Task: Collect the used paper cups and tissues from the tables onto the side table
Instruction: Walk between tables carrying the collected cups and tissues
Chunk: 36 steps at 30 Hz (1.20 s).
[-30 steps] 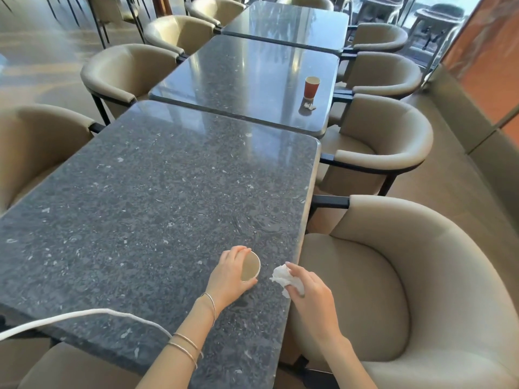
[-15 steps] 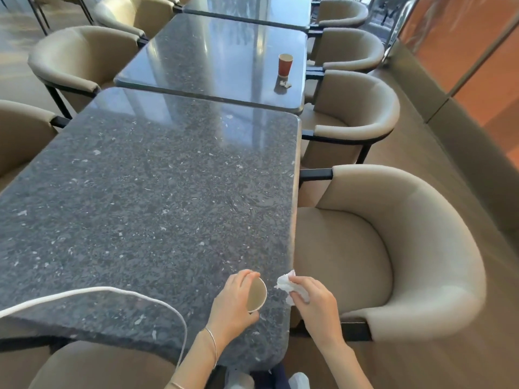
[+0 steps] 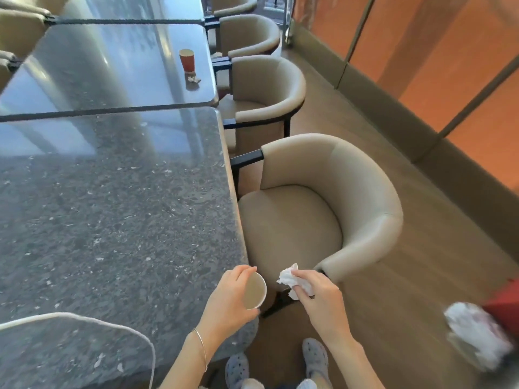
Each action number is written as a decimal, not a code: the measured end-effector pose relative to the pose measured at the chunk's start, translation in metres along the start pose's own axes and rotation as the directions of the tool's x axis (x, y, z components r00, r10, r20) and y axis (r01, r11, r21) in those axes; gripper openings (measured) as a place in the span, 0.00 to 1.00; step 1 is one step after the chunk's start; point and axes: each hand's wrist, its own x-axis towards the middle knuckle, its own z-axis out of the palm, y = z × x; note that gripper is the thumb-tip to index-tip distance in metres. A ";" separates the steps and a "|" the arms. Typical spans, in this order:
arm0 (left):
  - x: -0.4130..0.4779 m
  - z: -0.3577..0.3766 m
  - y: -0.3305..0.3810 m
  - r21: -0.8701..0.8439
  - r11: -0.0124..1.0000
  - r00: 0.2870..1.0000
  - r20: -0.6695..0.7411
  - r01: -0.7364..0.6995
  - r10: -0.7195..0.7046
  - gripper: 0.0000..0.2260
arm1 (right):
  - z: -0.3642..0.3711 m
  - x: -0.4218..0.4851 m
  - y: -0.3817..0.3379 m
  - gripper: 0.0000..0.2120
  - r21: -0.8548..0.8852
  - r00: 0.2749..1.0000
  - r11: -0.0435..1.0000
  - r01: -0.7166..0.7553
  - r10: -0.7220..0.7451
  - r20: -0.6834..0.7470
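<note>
My left hand [image 3: 229,297] grips a paper cup [image 3: 254,291] tilted on its side, its open mouth facing me, held just past the near right corner of the dark stone table [image 3: 112,220]. My right hand [image 3: 320,299] holds a crumpled white tissue [image 3: 290,279] above the gap beside the nearest chair. On the second table [image 3: 112,68] farther off, a red paper cup [image 3: 186,60] stands upright with a small crumpled tissue [image 3: 194,79] lying just in front of it.
Beige tub chairs [image 3: 337,192] line the right side of the tables, with wooden floor [image 3: 421,276] and an orange wall beyond. A blurred white and red object [image 3: 477,332] sits at lower right. A white cable [image 3: 84,318] crosses the near table.
Both hands have drawn back off the table edge with the cup and tissue. The view has swung to the right and down, so my feet and more floor show.
</note>
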 end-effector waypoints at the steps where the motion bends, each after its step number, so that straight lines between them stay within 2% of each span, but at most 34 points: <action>1: 0.005 0.002 0.008 0.002 1.000 1.000 0.006 -0.027 0.027 0.35 | -0.007 -0.001 0.005 0.13 0.003 1.000 1.000 -0.006 0.006 -0.023; 11: 0.077 0.063 0.136 0.072 0.978 0.980 0.001 -0.198 0.199 0.37 | -0.123 -0.010 0.104 0.14 0.030 0.980 0.996 -0.082 0.086 -0.181; 20: 0.131 0.162 0.275 0.033 0.976 0.974 0.083 -0.215 0.212 0.37 | -0.251 -0.011 0.227 0.14 0.039 0.966 0.994 -0.100 0.106 -0.236; 25: 0.161 0.194 0.341 0.034 0.973 0.971 0.082 -0.228 0.225 0.37 | -0.316 -0.002 0.280 0.15 -0.015 0.967 0.997 -0.071 0.065 -0.245; 31: 0.201 0.209 0.381 0.089 0.959 0.962 0.080 -0.268 0.261 0.36 | -0.349 0.023 0.321 0.17 -0.015 0.941 0.997 -0.074 0.065 -0.333; 36: 0.243 0.227 0.390 0.112 0.965 0.967 0.121 -0.238 0.224 0.37 | -0.356 0.052 0.352 0.17 0.000 0.956 0.997 -0.083 0.079 -0.282</action>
